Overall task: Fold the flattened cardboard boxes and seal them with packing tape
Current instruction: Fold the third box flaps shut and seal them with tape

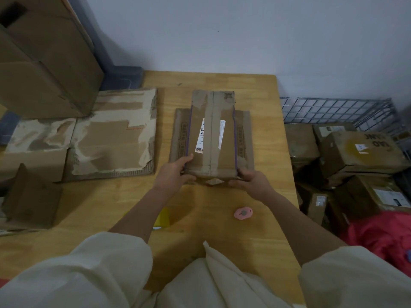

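Observation:
A folded brown cardboard box point(212, 134) with a taped centre seam and a white label stands in the middle of the wooden table point(262, 130). It rests on a flattened cardboard box point(244, 138) whose edges show on both sides. My left hand point(175, 174) grips the box's near left corner. My right hand point(251, 180) grips its near right corner. A large flattened box point(113, 136) with torn white patches lies on the table's left side. No packing tape roll can be made out.
A small pink cutter point(243, 213) lies near my right forearm, and a yellow object point(163, 217) peeks from under my left arm. Big cardboard boxes point(42, 54) stack at the left. A wire basket point(338, 110) and piled parcels point(360, 156) sit right of the table.

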